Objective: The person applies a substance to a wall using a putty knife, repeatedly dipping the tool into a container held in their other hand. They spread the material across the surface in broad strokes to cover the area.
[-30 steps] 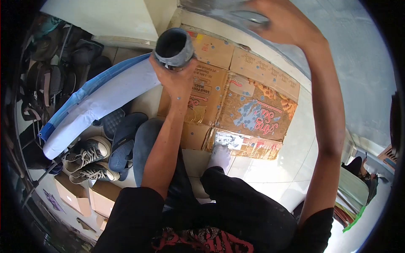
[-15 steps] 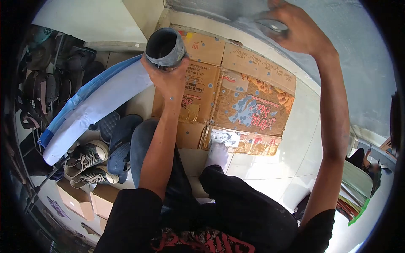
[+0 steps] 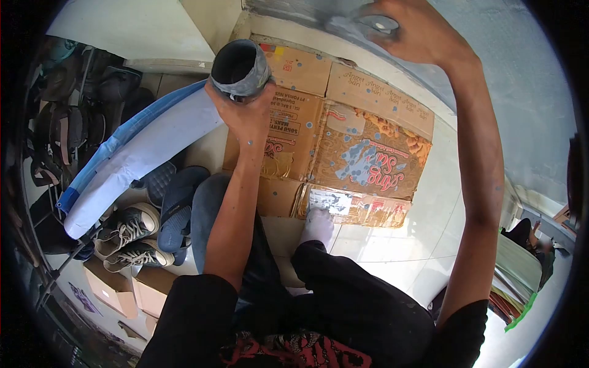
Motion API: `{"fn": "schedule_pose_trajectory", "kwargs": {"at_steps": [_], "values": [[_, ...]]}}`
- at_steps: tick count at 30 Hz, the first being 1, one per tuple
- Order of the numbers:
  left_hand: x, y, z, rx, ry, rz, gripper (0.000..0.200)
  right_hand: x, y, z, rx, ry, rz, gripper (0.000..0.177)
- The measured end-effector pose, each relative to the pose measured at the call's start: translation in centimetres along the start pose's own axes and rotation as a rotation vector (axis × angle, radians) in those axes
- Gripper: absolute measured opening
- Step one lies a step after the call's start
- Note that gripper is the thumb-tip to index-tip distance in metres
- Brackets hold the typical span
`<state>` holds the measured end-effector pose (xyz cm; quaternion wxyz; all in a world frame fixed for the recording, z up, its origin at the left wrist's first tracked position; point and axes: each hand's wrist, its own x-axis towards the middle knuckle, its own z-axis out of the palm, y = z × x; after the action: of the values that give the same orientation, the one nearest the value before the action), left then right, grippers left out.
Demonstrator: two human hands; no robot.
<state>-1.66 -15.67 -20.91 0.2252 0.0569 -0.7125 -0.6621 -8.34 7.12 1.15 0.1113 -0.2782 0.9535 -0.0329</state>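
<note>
My left hand point(image 3: 242, 113) is wrapped round a grey-smeared cup point(image 3: 250, 76), its dark open mouth tilted toward me. The cup is held above the cardboard's upper left part. High up at the grey wall point(image 3: 527, 104), my right hand point(image 3: 412, 34) is closed on a small grey object point(image 3: 381, 24) with a shiny rounded face. Its exact kind cannot be made out. Blurred grey shows around the fingertips, close to the wall surface. Beneath the hands lies flattened cardboard point(image 3: 343, 132), spotted and smeared with grey-blue drips.
A long white and blue rolled sheet point(image 3: 144, 147) slants at the left. Sneakers point(image 3: 132, 230), slippers point(image 3: 178, 214) and small cardboard boxes point(image 3: 110, 288) sit beside my leg. My foot point(image 3: 318, 226) touches the cardboard's near edge. Another person point(image 3: 537, 245) is at the far right.
My right hand has moved left and slightly up along the wall with the small grey object. My left hand and the cup have hardly moved.
</note>
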Motion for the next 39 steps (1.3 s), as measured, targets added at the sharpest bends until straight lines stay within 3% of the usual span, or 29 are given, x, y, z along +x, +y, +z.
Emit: {"fn": "schedule_pose_trajectory", "kwargs": {"at_steps": [1,3,7,9,10,12,16,18,19,21,25,29,34,36,39], "values": [[0.0,0.5,0.1,-0.03,0.002,-0.034,0.079,0.2,0.5,0.8,0.002,-0.002,0.004,0.024],[-0.2,0.6,0.2,-0.063,-0.003,-0.072,0.08,0.7,1.7,2.7,-0.058,0.231,-0.166,0.025],[-0.1,-0.2,-0.1,-0.09,0.003,-0.05,0.08,-1.1,2.7,2.8,-0.071,0.086,-0.064,0.029],[-0.1,-0.3,-0.2,-0.061,0.004,-0.027,0.081,-3.0,2.9,2.3,-0.125,-0.156,0.144,0.034],[-0.1,-0.6,-0.3,-0.076,-0.003,-0.035,0.081,-4.6,4.3,3.0,-0.129,-0.16,0.147,0.034],[-0.3,-0.5,-0.2,-0.096,-0.004,-0.043,0.082,-7.5,6.2,4.5,-0.26,0.058,0.065,0.037],[-0.8,-0.2,0.2,-0.078,-0.032,-0.024,0.083,-9.5,5.6,2.9,-0.249,-0.059,0.243,0.042],[-1.1,0.0,0.4,-0.054,-0.066,-0.005,0.084,-9.3,5.1,2.9,-0.24,0.175,-0.025,0.038],[-1.2,0.3,0.5,-0.052,-0.066,-0.015,0.084,-8.5,4.1,2.5,-0.238,0.175,-0.012,0.038],[-1.4,0.4,0.8,-0.052,-0.075,-0.029,0.085,-6.5,1.9,1.6,-0.059,-0.019,0.105,0.039],[-1.6,0.3,0.8,-0.128,-0.033,-0.065,0.081,-7.2,3.7,4.0,-0.137,-0.021,0.105,0.031],[-1.2,-0.5,0.5,-0.125,-0.07,-0.029,0.085,-12.2,8.6,5.3,-0.238,0.05,0.1,0.039],[-1.4,0.3,0.6,-0.057,-0.065,-0.027,0.084,-15.4,6.0,3.8,-0.091,0.126,0.285,0.039],[-1.1,-0.2,0.7,-0.024,-0.063,-0.029,0.084,-16.3,6.2,5.2,0.072,0.287,0.232,0.04],[-1.1,-1.3,0.8,-0.018,-0.039,0.033,0.084,-15.3,6.4,7.9,0.132,0.368,0.118,0.041]]}}
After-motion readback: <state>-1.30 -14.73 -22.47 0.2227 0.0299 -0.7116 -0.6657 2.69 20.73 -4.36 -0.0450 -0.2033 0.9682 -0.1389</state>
